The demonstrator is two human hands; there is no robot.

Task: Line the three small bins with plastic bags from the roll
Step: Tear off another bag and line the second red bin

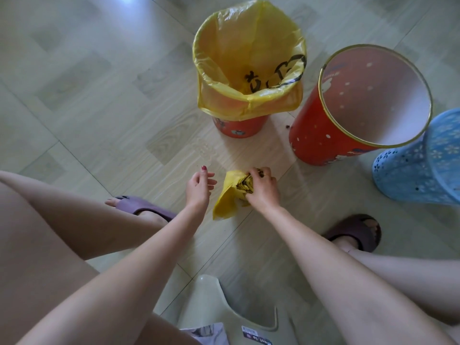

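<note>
The right hand [261, 189] grasps the yellow bag roll [237, 189] low over the tiled floor [99, 108], with a loose bag flap [225, 205] hanging toward 7 o'clock. The left hand [199, 186] hovers just at 9 o'clock of the roll, fingers loosely curled and holding nothing. At 12 o'clock stands a red bin [239, 127] lined with a yellow bag [249, 58]. At 2 o'clock a second red bin [321, 130] stands unlined, touching a blue perforated bin [413, 168] at 3 o'clock.
</note>
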